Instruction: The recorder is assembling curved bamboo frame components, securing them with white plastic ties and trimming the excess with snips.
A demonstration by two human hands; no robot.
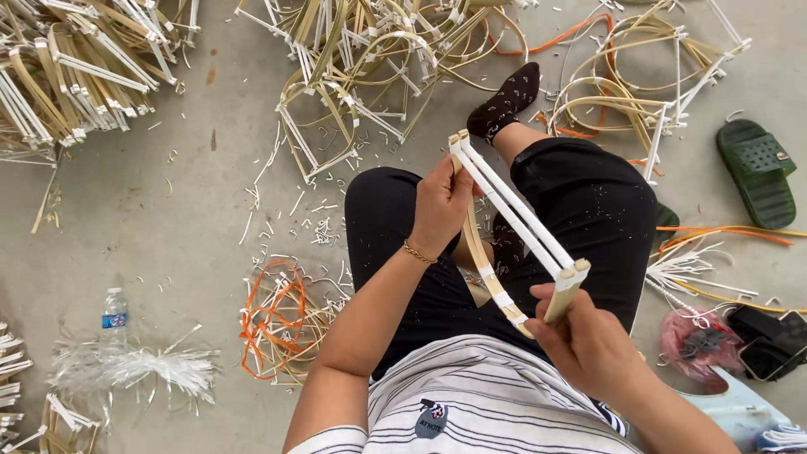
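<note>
Currently the left hand (439,206) is pinching the far end of the white-wrapped bamboo frame (513,220) over the lap while the right hand (588,340) is clamping its near corner, risking the taped joint slipping or the strips splaying if either grip is twisting unevenly

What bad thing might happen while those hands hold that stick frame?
The left hand and right hand grip the bamboo frame only at its ends, so its thin curved strip might snap or spring loose. Cut scraps litter the floor around the socked foot, so a sliver might poke it.
</note>
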